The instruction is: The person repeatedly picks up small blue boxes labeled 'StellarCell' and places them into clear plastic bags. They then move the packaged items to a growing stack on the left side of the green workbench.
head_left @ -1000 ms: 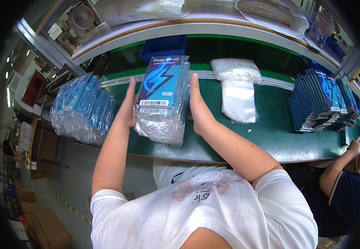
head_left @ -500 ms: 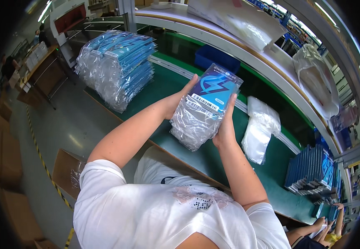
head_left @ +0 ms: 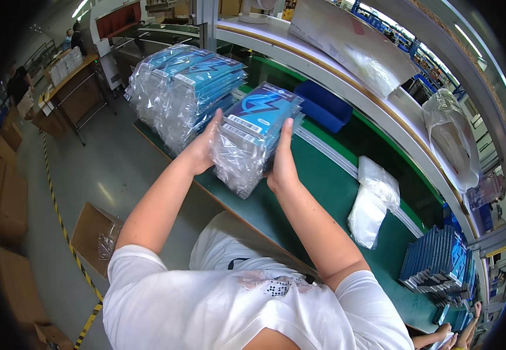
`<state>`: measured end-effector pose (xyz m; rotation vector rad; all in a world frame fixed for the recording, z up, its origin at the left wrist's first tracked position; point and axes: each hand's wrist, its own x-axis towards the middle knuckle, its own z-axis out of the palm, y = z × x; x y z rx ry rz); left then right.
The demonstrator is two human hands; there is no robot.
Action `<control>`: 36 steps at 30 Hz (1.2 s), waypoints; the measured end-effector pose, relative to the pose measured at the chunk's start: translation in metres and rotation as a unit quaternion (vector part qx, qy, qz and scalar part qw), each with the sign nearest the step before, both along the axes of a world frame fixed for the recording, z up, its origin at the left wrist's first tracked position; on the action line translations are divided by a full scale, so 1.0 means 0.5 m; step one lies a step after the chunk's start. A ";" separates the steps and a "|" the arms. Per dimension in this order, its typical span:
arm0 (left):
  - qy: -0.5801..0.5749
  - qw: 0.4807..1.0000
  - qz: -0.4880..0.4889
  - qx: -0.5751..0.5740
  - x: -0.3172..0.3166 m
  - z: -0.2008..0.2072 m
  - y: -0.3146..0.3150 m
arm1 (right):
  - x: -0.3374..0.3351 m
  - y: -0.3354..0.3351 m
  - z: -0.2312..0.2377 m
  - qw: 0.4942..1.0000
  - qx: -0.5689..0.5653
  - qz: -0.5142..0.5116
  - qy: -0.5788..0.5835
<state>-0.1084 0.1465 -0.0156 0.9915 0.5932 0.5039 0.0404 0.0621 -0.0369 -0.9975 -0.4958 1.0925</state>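
On the green table, the pile of bagged blue boxes at left looked finished; the row of blue boxes at right seemed not yet bagged. Near the pile, the left hand and right hand gripped a bagged stack from opposite sides. Clear bags lay to its right, apparently unused.

1 left hand and 1 right hand hold 1 stack of bagged boxes. Besides it there are 1 larger pile of bagged boxes and 1 group of bare boxes; the boxes overlap too much to count singly. I see 1 heap of clear bags, 1 blue bin, 1 open carton and 3 people far left.
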 end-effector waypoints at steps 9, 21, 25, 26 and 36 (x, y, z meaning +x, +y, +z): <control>0.001 0.979 0.204 0.013 -0.121 -0.050 -0.023 | -0.065 0.097 -0.025 0.995 0.023 -0.058 0.074; 0.017 0.968 0.249 0.035 -0.109 0.002 -0.069 | -0.065 0.172 -0.075 0.995 -0.051 -0.082 0.026; 0.025 0.958 0.284 0.022 -0.099 0.011 -0.110 | -0.055 0.167 -0.075 0.997 -0.055 -0.054 0.013; 0.022 0.957 0.288 0.000 -0.098 0.008 -0.114 | -0.048 0.159 -0.074 0.997 -0.054 -0.046 0.002; 0.001 0.978 0.205 -0.041 -0.014 0.030 -0.094 | 0.161 0.184 0.036 0.957 -0.184 0.160 -0.154</control>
